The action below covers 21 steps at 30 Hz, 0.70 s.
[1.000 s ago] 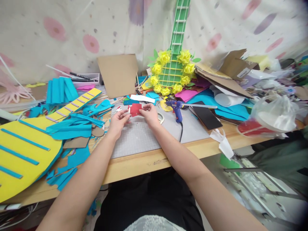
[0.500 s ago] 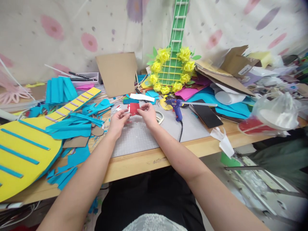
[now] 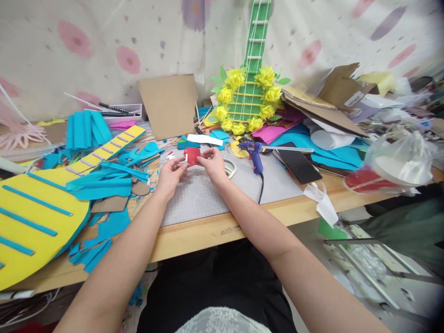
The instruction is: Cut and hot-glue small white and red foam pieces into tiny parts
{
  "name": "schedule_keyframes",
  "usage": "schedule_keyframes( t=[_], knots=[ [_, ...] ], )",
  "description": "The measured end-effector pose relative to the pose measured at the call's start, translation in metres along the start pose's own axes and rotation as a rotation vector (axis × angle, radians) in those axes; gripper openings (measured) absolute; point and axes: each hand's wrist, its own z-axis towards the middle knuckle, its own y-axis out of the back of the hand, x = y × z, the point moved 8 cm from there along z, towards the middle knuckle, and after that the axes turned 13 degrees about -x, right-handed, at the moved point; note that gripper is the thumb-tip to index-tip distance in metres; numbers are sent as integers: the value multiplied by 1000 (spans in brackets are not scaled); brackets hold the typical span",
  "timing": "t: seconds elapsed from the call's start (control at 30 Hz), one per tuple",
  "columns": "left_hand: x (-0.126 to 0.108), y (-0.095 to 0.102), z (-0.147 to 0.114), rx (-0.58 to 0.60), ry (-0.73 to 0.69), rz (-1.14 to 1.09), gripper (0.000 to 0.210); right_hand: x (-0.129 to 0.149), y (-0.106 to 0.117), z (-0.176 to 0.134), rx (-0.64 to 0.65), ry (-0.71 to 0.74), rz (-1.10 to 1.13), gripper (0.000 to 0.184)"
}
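Observation:
Both hands meet over the grey cutting mat (image 3: pixel 194 199), a small red piece of paper (image 3: pixel 193 156) between them. My left hand (image 3: pixel 171 173) pinches its left edge, where a short white strip (image 3: pixel 186 157) shows at the fingertips. At the other edge, my right hand (image 3: pixel 212 163) grips the red paper with thumb and fingers. Behind the hands lies a white paper strip (image 3: pixel 205 140). A coiled pale cord (image 3: pixel 230 169) rests just right of my right hand, and farther right is a blue glue gun (image 3: pixel 255 157) with a long glue stick in it.
Left lies a yellow guitar-shaped cutout (image 3: pixel 41 222) among blue paper scraps (image 3: pixel 111 226). A green paper guitar neck with yellow flowers (image 3: pixel 266 77) stands behind. Right are a black phone (image 3: pixel 300 165), a red-and-white bucket in plastic (image 3: pixel 385 169) and stacked cardboard (image 3: pixel 326 111).
The red paper looks slightly more bent between my fingers. Both hands stay almost in the same place.

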Motion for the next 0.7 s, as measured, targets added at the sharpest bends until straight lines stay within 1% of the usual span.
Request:
schedule_keyframes(
  t=[0.17, 0.37, 0.53, 0.7],
  knots=[
    [1, 0, 0, 2, 8, -4, 37, 1, -1, -2, 5, -23, 48, 26],
    [4, 2, 1, -37, 13, -9, 35, 1, -1, -3, 20, -26, 48, 28],
    [4, 3, 2, -46, 15, -24, 34, 2, -3, -4, 31, -31, 72, 30],
    [2, 2, 1, -36, 4, -24, 37, 6, -3, -7, 64, -15, 72, 36]
  ],
)
